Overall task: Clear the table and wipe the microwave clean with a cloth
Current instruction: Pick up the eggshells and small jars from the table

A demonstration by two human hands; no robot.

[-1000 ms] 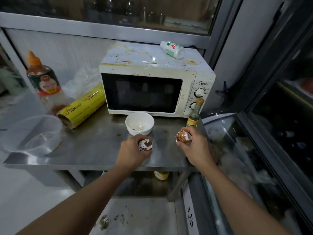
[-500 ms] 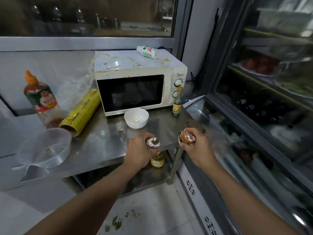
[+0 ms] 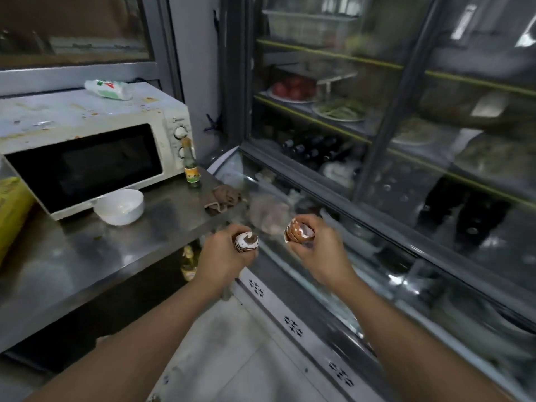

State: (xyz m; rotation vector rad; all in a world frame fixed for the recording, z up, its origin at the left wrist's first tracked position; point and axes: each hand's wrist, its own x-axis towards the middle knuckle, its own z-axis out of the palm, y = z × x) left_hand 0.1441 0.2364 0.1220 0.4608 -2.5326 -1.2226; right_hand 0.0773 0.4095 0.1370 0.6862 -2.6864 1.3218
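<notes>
Stainless steel is showing across the table, which is carrying a stained cream microwave at its back. Both hands are hanging out past the table's right front corner, over the floor and beside a glass-fronted display case. The left hand is clenching a small brown-and-white object, its top poking up out of the fist; the right hand is gripping a second brown-and-white object between thumb and fingers, held a little higher and well apart from the first. What these two objects are is not showing clearly. A white bowl is sitting on the table just in front of the microwave door, and a small green glass bottle is standing upright beside the microwave's dial panel. A crumpled brown cloth is lying at the table's right edge, near that bottle. A white bottle with a green label is lying on its side on top of the microwave, and a yellow roll is peeking in at the left edge.
</notes>
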